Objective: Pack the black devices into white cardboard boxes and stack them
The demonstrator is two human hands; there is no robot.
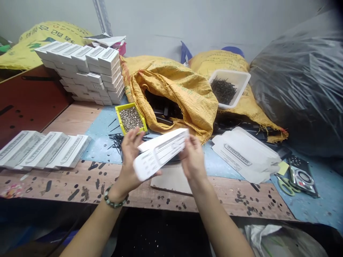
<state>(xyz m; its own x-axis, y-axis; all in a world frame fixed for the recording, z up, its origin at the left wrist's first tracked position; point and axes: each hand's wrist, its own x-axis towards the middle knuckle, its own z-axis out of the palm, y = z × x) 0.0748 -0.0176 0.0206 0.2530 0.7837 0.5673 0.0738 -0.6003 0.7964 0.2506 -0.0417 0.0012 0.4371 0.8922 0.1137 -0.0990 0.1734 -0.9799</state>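
A long white printed carton (pixel 163 148) is held up in front of me, tilted with its right end higher. One end flap hangs out at its lower left, so that end is unfolded. My right hand (pixel 194 157) pinches the carton's far right end. My left hand (pixel 130 167), with a beaded bracelet at the wrist, supports the flap end; its fingers rise behind the carton and the thumb shows beneath. Under the carton lies a pale flat board (pixel 173 180). Whatever is inside the carton is hidden.
Flattened cartons (pixel 243 153) lie to the right, beside scissors (pixel 286 185). Finished-looking boxes (pixel 43 150) sit at left, with a tall stack (pixel 88 71) behind. A yellow tray (pixel 118 109) of small metal parts, an orange sack (pixel 184 92) and a white tub (pixel 243 78) stand behind.
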